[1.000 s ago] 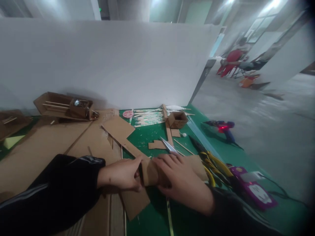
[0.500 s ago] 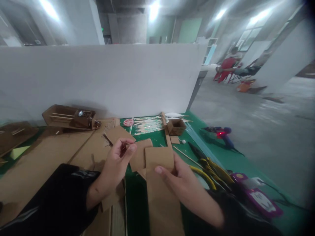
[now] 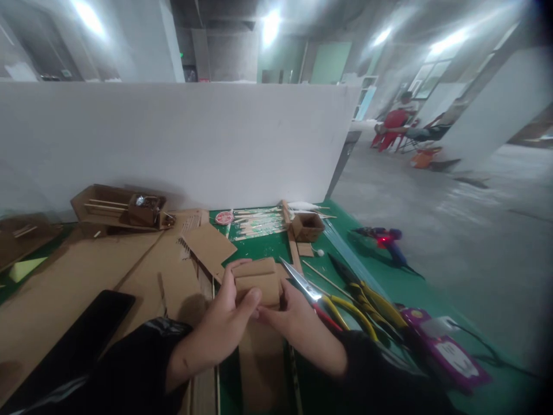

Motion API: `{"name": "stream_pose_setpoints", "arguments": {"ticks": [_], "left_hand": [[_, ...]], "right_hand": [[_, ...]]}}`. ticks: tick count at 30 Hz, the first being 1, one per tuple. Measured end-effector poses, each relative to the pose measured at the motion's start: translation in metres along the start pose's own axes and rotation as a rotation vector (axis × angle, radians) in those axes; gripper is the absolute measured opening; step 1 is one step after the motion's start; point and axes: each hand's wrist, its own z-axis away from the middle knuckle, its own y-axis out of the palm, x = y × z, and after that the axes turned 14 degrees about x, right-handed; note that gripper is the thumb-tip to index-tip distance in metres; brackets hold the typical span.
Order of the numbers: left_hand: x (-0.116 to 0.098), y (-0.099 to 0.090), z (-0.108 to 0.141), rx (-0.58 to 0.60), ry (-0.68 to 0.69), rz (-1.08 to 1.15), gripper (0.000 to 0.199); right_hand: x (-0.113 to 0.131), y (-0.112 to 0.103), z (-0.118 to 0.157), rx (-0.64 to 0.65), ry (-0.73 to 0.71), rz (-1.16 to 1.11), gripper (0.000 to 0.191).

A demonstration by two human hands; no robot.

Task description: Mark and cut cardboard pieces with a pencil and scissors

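Observation:
Both hands grip a brown cardboard piece [image 3: 258, 280] at the centre, folded or stacked with a second layer showing at its top edge. My left hand [image 3: 224, 317] has its thumb on the front face and its fingers behind the left side. My right hand [image 3: 302, 328] pinches the lower right corner, its fingers partly hidden by the card. A long cardboard strip [image 3: 262, 369] extends below the hands toward me; whether it joins the held piece cannot be told. Scissors [image 3: 315, 293] with open-looking red and yellow handles nearby lie right of my right hand.
Pliers [image 3: 380, 300], a purple-and-white device [image 3: 453, 354] and a glue gun [image 3: 389, 239] are at the right. A small cardboard box [image 3: 307, 227] and sticks [image 3: 259, 222] sit at the back. Cardboard sheets [image 3: 129, 259] and a black phone-like slab [image 3: 82, 346] lie left.
My left hand has moved right and down and taken hold of the cardboard. The small piece between the hands now sits against the strip piece, and both hands are closer together. The scissor blades have come into view.

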Motion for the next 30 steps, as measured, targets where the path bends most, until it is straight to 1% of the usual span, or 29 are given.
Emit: {"name": "stream_pose_setpoints", "arguments": {"ticks": [1,3,6,10,13,16,19,21,22,24,27,30], "left_hand": [[0.000,-0.002,0.000,-0.006,-0.008,-0.006,0.053],[0.001,-0.006,-0.001,-0.014,-0.018,0.014,0.054],[0.005,-0.006,-0.001,-0.030,-0.005,0.080,0.058],[0.013,-0.001,-0.002,-0.079,0.003,0.095,0.058],[0.016,-0.001,-0.003,-0.095,-0.012,0.072,0.057],[0.014,-0.001,-0.003,-0.085,-0.004,0.120,0.061],[0.013,0.000,-0.002,-0.063,-0.017,0.262,0.064],[0.015,0.001,0.000,-0.028,-0.048,0.331,0.063],[0.016,0.001,0.001,-0.014,-0.061,0.322,0.060],[0.019,0.001,0.004,-0.006,-0.066,0.226,0.056],[0.020,0.001,0.007,-0.005,-0.033,0.090,0.055],[0.019,0.000,0.009,0.054,-0.036,0.155,0.060]], "right_hand": [[-0.001,0.000,0.001,0.012,-0.011,-0.019,0.053],[0.000,0.000,0.002,0.044,-0.048,-0.062,0.044],[0.000,0.000,0.004,0.071,-0.074,-0.091,0.033],[-0.001,-0.001,0.006,0.058,-0.060,-0.109,0.032],[-0.002,-0.001,0.006,0.083,-0.029,-0.125,0.036],[0.000,-0.001,0.006,0.108,-0.045,-0.114,0.038],[0.000,-0.002,0.006,0.110,-0.059,-0.112,0.039],[-0.001,-0.005,0.006,0.109,-0.054,-0.126,0.038],[-0.002,-0.006,0.006,0.104,-0.053,-0.132,0.037],[-0.004,-0.009,0.005,0.089,-0.050,-0.148,0.035],[-0.008,-0.011,0.003,0.076,-0.026,-0.197,0.035],[-0.009,-0.010,0.002,0.081,-0.011,-0.268,0.036]]}}
